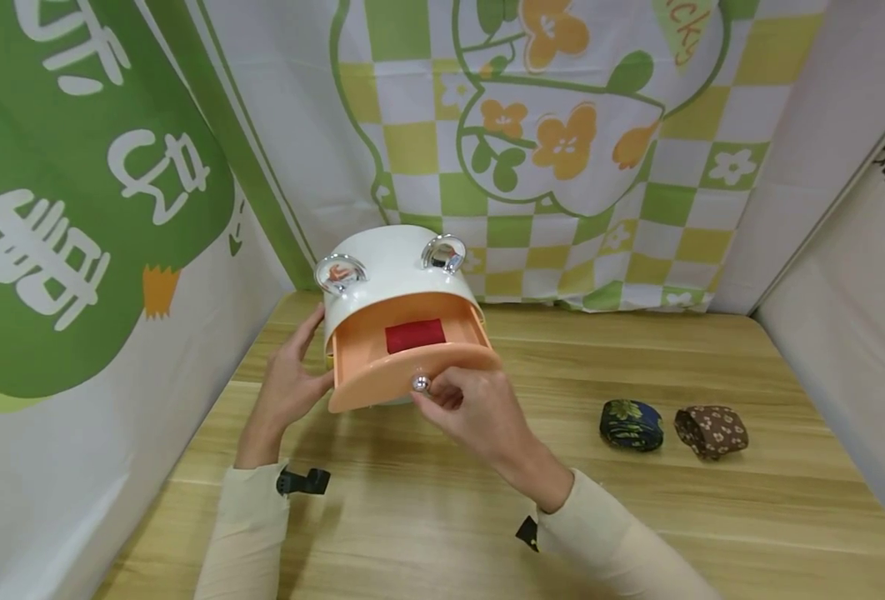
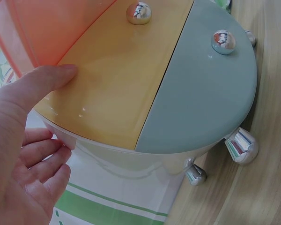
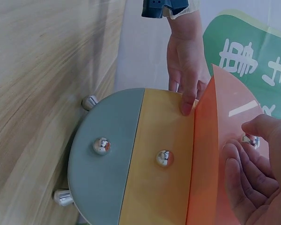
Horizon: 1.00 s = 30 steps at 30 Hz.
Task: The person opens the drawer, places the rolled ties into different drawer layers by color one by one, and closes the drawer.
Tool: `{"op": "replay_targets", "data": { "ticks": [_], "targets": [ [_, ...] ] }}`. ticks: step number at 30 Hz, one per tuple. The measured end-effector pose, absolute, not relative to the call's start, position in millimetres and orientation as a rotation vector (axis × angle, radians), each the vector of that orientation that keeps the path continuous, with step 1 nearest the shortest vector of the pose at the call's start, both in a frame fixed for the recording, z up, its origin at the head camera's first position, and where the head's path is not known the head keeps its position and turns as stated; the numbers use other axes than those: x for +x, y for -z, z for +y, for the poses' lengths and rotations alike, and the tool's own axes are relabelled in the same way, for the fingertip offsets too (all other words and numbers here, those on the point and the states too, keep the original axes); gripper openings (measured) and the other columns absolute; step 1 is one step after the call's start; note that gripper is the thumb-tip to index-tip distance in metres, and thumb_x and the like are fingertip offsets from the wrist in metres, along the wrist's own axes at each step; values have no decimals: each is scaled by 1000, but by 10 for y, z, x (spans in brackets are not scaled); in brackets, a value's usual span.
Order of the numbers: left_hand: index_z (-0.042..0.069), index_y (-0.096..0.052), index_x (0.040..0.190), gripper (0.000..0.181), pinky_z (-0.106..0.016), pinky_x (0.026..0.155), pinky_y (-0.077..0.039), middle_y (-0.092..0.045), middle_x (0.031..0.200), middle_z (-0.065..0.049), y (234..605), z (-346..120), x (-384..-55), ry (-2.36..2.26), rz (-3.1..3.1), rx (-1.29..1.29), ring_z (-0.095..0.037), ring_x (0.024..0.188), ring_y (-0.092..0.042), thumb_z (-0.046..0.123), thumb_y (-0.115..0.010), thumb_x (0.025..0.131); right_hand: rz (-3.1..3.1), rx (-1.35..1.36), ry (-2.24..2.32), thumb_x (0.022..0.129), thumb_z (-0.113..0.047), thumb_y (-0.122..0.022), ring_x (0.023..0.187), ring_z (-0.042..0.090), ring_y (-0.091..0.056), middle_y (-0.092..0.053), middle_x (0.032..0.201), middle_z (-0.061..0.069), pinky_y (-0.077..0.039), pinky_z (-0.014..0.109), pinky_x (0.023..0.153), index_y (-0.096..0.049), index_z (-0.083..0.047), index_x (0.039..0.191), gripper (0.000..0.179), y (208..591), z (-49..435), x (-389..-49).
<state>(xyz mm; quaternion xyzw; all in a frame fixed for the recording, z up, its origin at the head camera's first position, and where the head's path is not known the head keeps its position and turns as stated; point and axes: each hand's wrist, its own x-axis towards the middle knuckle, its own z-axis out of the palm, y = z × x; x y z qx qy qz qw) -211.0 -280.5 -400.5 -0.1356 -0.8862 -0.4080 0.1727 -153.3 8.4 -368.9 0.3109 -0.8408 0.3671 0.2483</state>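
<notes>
A round white drawer cabinet (image 1: 390, 262) with two silver ring ears stands on the table. Its top drawer, with an orange front (image 1: 375, 382), is pulled out, and a dark red folded cloth (image 1: 415, 335) lies inside. My right hand (image 1: 480, 412) pinches the drawer's silver knob (image 1: 421, 382) between thumb and fingers. At the cabinet's left side, my left hand (image 1: 288, 387) braces it: the thumb presses on the yellow drawer front (image 2: 112, 84), and the other fingers lie along the side wall. Below the yellow drawer is a grey-green drawer front (image 2: 201, 98), flush with it.
To the right on the wooden table (image 1: 427, 517) lie a rolled dark blue and green patterned cloth (image 1: 632, 425) and a rolled brown flowered cloth (image 1: 712, 430). Printed fabric walls (image 1: 412, 150) close off the back and both sides. Silver feet (image 2: 242, 146) hold up the cabinet.
</notes>
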Motion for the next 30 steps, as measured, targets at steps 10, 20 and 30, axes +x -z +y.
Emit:
{"op": "replay_targets", "data": {
  "ticks": [10,20,30],
  "targets": [
    [24,-29,153,93,-55,115,-35,-32,159,-5,4009,-2809,-2116,1164,-2509,-380,-35,143,-36,13,-80,76,-2302,824,-985,81,-27,-76,57,-4,-58,-67,66,-10,-48,6,55,-70,-15,71,17,3604,66,-1559],
    [27,-29,153,93,-52,116,-34,-33,158,-5,4031,-2806,-2122,1178,-2503,-384,-33,144,-35,12,-81,76,-2266,818,-848,80,-25,-73,57,-1,-57,-64,62,-9,-47,10,55,-65,-16,65,19,3599,35,-1603],
    [27,-28,153,92,-53,117,-33,-31,158,3,4020,-2812,-2126,1188,-2514,-372,-33,144,-34,20,-81,78,-2209,811,-826,79,-23,-73,59,1,-59,-66,63,-7,-51,13,58,-66,-13,67,17,3608,-5,-1737]
  ]
}}
